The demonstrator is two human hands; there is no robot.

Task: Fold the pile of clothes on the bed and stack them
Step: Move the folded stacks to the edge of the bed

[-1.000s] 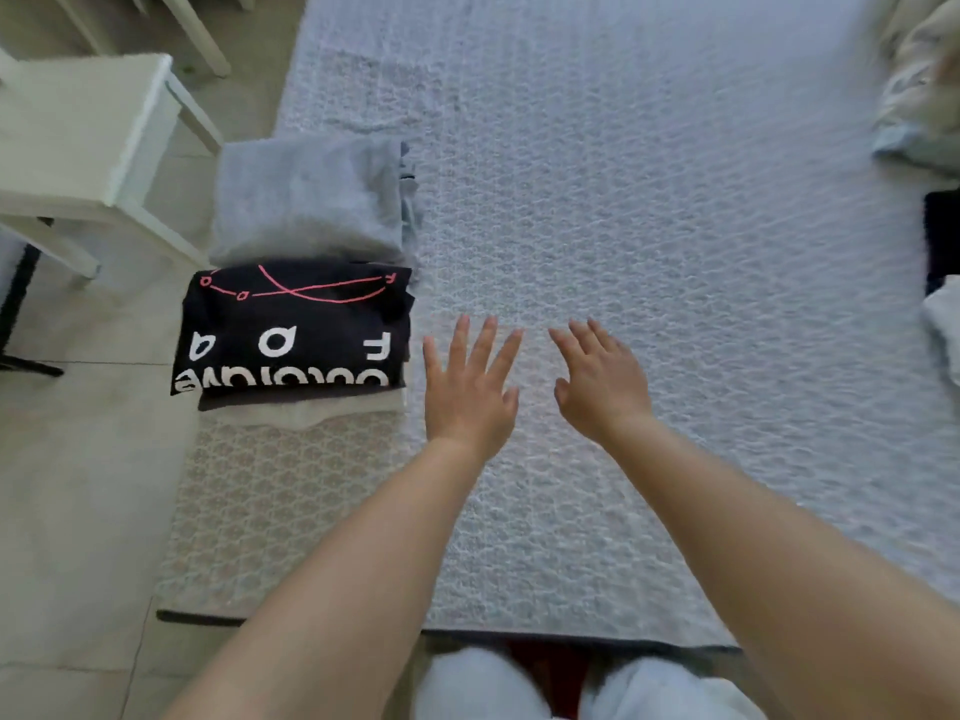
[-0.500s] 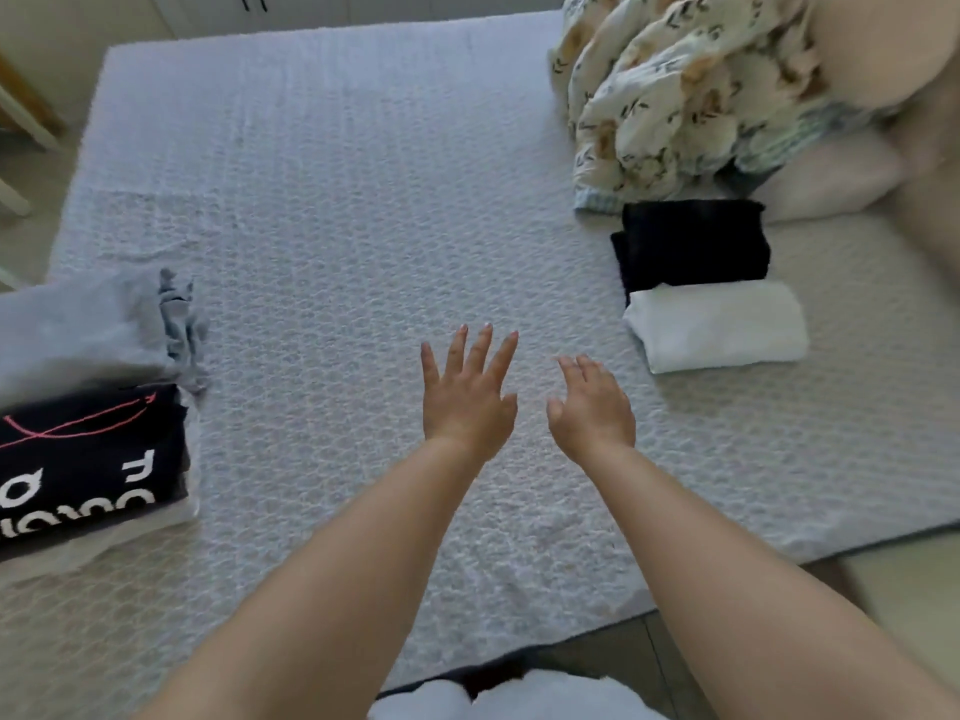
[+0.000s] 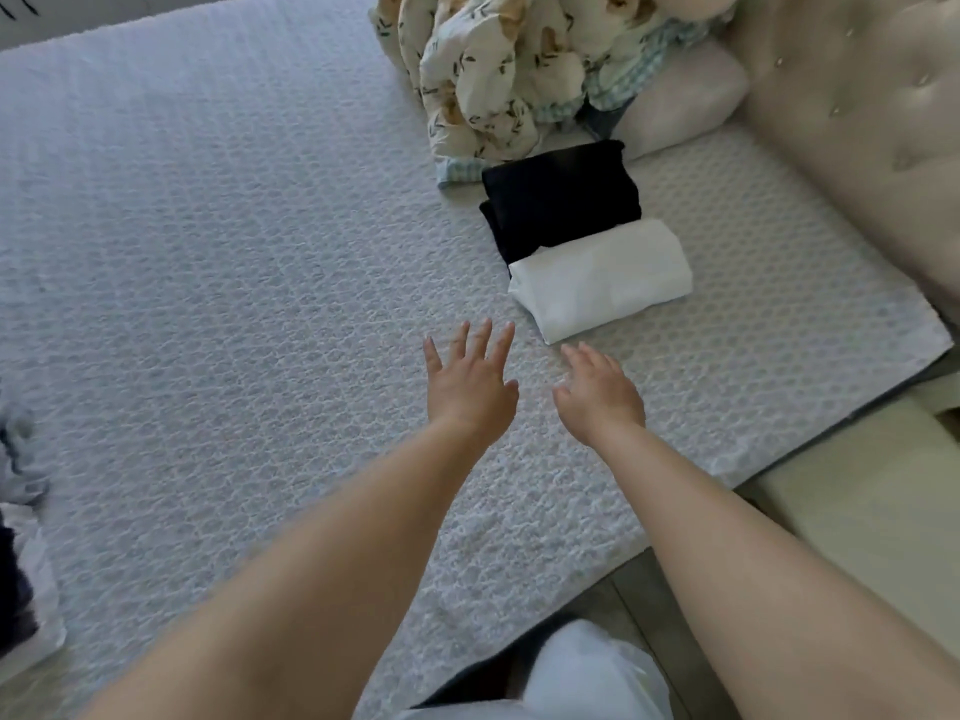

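1. Fingers of both hands are spread and straight, gripping nothing — the left hand (image 3: pixel 470 384) and right hand (image 3: pixel 597 392) hover side by side over the bed (image 3: pixel 234 262), palms down.

2. Compared with a second ago the view has swung to the right: the folded stack at the left, then in full view, is now only a sliver at the left edge (image 3: pixel 21 553), while the folded white garment (image 3: pixel 602 278) and the folded black garment (image 3: pixel 561 200) have come into view. The hands have kept their spread pose throughout.

3. My reading — the left stack is finished with, and the hands are heading for these two folded pieces, probably to bring them to the stack.

4. The white garment lies just beyond the fingertips, slightly to the right, its near corner close to the right hand's fingers (image 3: pixel 576 356) but not touching. The black one sits touching it on the far side.

5. Further off, a crumpled floral quilt (image 3: pixel 483 80) and a pillow (image 3: pixel 685 96) rest against the headboard (image 3: pixel 857 122) at the far right.
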